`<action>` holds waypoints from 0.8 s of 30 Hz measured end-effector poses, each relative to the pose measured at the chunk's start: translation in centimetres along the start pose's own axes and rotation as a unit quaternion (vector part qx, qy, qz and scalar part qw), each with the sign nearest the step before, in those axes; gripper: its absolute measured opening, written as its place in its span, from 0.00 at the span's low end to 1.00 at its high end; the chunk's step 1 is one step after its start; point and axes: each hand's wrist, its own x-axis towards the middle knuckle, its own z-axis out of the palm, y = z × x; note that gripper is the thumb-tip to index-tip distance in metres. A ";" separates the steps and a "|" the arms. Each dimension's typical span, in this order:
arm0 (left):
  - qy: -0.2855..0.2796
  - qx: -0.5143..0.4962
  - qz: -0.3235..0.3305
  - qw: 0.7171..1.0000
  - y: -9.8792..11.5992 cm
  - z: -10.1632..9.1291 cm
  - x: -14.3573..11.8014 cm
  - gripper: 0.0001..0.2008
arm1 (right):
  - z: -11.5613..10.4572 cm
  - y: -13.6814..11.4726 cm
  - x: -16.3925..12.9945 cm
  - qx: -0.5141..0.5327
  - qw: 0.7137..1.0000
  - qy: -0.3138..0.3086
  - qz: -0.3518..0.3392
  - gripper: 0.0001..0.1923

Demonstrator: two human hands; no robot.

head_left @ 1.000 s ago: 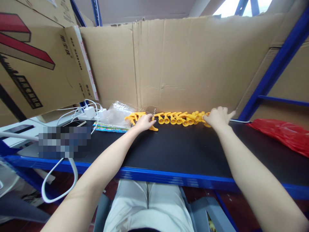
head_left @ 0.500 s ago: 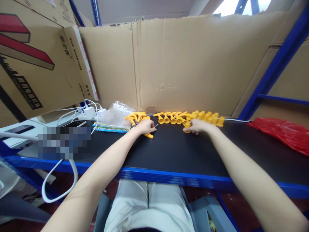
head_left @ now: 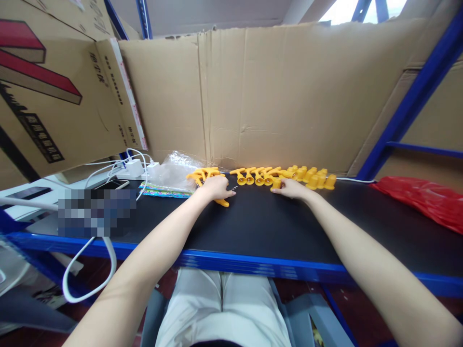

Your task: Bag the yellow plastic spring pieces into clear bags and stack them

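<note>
My left hand (head_left: 216, 188) is over a pile of yellow T-shaped corkscrew handles (head_left: 205, 172), with its thumb stretched out apart from the fingers. A yellow handle (head_left: 223, 203) pokes out below that hand, and a thin metal spiral (head_left: 235, 188) shows just right of the thumb. What lies under the palm is hidden. My right hand (head_left: 292, 188) has its thumb and fingers closed round a yellow bell-shaped cup (head_left: 276, 184) at the table surface. Behind and left of it is a row of corkscrews with cups fitted (head_left: 259, 178). Several loose cups (head_left: 318, 179) stand to its right.
A clear plastic bag (head_left: 177, 168) lies on colourful packets at the left. Farther left are white chargers (head_left: 134, 168), cables and a phone. A cardboard sheet (head_left: 289, 96) stands along the back. A red bag (head_left: 423, 197) lies at the right. The blue table edge (head_left: 260, 265) is in front.
My left hand has shifted slightly left over the pile, and its thumb now stands apart from the fingers. My right hand has moved a little left with the cup, nearer the corkscrew row.
</note>
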 end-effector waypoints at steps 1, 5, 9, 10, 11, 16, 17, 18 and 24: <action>-0.018 0.007 -0.014 1.000 0.1 -0.1 -0.1 0.20 | 0.1 0.1 0.1 -0.003 1.000 0.007 -0.007 0.15; -0.060 0.023 -0.054 0.996 0.1 -0.3 -0.2 0.23 | 0.5 0.1 0.5 -0.003 1.000 0.013 -0.008 0.15; -0.063 0.046 -0.074 0.994 0.3 -0.7 -0.4 0.24 | 0.6 0.0 0.5 -0.003 1.000 0.016 0.005 0.16; -0.059 0.051 -0.075 0.994 0.4 -0.8 -0.5 0.24 | 0.6 0.1 0.5 -0.005 1.000 0.017 0.007 0.16; -0.054 0.056 -0.075 0.994 0.5 -1.0 -0.6 0.24 | 0.7 0.1 0.5 -0.007 1.000 0.019 0.008 0.16; -0.076 0.047 -0.105 0.990 0.8 -2.1 -1.0 0.18 | 0.8 0.0 0.7 -0.013 0.999 0.026 0.014 0.16; -0.093 0.032 -0.114 0.989 0.7 -2.2 -1.0 0.17 | 0.8 0.0 0.6 -0.017 0.999 0.027 0.017 0.16; -0.113 0.016 -0.119 0.986 0.6 -2.3 -1.0 0.16 | 0.8 0.0 0.6 -0.022 0.999 0.027 0.020 0.16; -0.158 0.006 -0.093 0.983 -0.1 -1.6 -0.6 0.09 | 0.5 -0.4 0.3 -0.031 0.999 0.013 0.005 0.18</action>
